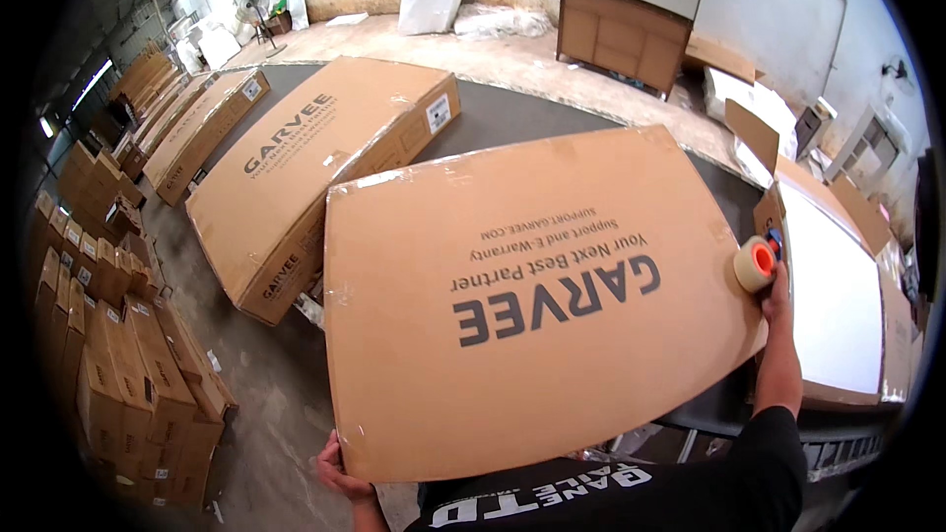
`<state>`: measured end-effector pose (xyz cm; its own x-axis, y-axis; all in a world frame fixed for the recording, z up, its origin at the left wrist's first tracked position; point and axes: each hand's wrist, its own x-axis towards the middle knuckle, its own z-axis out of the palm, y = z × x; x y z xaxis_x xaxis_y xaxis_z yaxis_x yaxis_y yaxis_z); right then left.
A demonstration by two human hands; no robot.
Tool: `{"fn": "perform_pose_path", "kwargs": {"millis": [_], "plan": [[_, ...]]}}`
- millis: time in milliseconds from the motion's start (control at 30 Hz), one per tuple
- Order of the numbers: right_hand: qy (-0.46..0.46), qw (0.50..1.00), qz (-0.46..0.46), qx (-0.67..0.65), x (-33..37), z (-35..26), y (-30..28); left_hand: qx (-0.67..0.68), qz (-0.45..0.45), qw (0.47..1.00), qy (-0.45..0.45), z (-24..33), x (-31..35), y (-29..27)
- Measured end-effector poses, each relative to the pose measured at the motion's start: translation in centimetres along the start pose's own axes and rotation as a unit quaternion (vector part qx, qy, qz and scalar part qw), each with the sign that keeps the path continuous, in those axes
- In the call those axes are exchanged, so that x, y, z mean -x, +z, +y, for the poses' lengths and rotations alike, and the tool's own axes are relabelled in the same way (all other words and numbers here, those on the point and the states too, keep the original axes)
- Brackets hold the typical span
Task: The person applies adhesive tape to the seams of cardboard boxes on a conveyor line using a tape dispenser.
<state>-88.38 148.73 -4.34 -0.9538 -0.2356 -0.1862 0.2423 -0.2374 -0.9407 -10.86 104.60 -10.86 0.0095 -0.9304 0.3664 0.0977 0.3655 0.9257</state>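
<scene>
A large flat cardboard box [552, 236] with dark printing upside down to me fills the middle, its near edge close to my body. Clear tape shows at its corners. My left hand [342, 470] grips the box's near left corner, fingers curled at its edge and partly hidden. At the right edge of the box, my right hand [776, 294] is closed on a tape dispenser [775, 240] with a blue part. A tape roll [755, 265] with an orange core sits on it, just over the box's edge. Some right fingers are hidden.
Another closed cardboard box [315, 158] lies to the left on the dark conveyor [532, 116], with one more box [207, 128] beyond. An open carton [833, 286] with a white panel stands at the right. Stacked cartons [148, 384] line the left floor.
</scene>
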Motion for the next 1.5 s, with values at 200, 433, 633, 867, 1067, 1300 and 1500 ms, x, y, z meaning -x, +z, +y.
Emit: {"fn": "perform_pose_path", "kwargs": {"millis": [200,433,633,867,1067,1300,1500], "plan": [[0.03,0.998,0.046,-0.037,3.9,0.6,-5.2,0.035,0.018,0.999,0.019,-1.8,-3.9,0.2],[0.04,0.988,0.128,-0.071,19.7,4.1,-3.4,-0.123,0.042,0.986,0.107,-8.1,-19.4,1.1],[-0.083,0.98,0.127,-0.126,37.2,10.6,4.3,-0.314,-0.009,0.892,0.325,-9.4,-37.0,14.3],[-0.061,0.965,0.25,-0.042,42.3,12.2,5.5,-0.123,-0.178,0.939,0.266,-9.3,-29.4,16.1],[-0.067,0.938,0.294,-0.168,41.3,11.5,11.1,-0.077,-0.072,0.894,0.436,-22.4,-32.3,13.6],[-0.106,0.924,0.26,-0.258,41.7,13.7,18.3,0.072,-0.124,0.935,0.324,-31.2,-42.3,36.2],[-0.142,0.884,0.288,-0.339,40.2,13.1,32.1,-0.399,-0.405,0.759,0.319,-16.2,-45.9,55.6]]}}
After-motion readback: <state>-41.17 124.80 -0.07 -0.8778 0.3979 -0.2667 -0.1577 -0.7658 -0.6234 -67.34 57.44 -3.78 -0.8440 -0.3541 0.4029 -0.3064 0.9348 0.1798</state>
